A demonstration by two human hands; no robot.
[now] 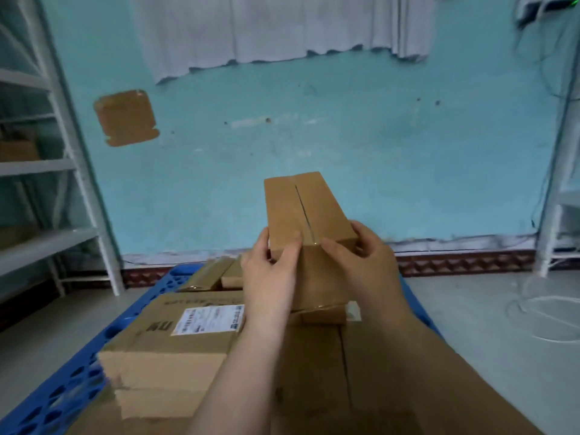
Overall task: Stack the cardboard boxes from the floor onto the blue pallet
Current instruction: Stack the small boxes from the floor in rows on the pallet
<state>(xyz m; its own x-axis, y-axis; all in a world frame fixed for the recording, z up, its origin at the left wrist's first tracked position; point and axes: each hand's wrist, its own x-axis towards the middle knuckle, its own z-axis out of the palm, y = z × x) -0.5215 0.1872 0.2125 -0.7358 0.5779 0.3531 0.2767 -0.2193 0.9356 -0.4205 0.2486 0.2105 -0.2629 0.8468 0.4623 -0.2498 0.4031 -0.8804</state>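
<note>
I hold a small, long cardboard box [303, 211] with a seam along its top, lifted above the stack. My left hand [269, 274] grips its near left corner and my right hand [365, 262] grips its near right side. Below it, the blue pallet [62, 394] carries several boxes: a large box with a white shipping label [188, 328] on the left, a big plain box [392, 381] under my arms, a small box [326, 315] just beneath the held one, and two small boxes [216, 273] at the far end.
White metal shelving [56, 171] stands at the left and another rack [558, 215] at the right. A turquoise wall [376, 146] is straight ahead with a cardboard piece [125, 117] stuck on it. White cable [546, 315] lies coiled on the grey floor at right.
</note>
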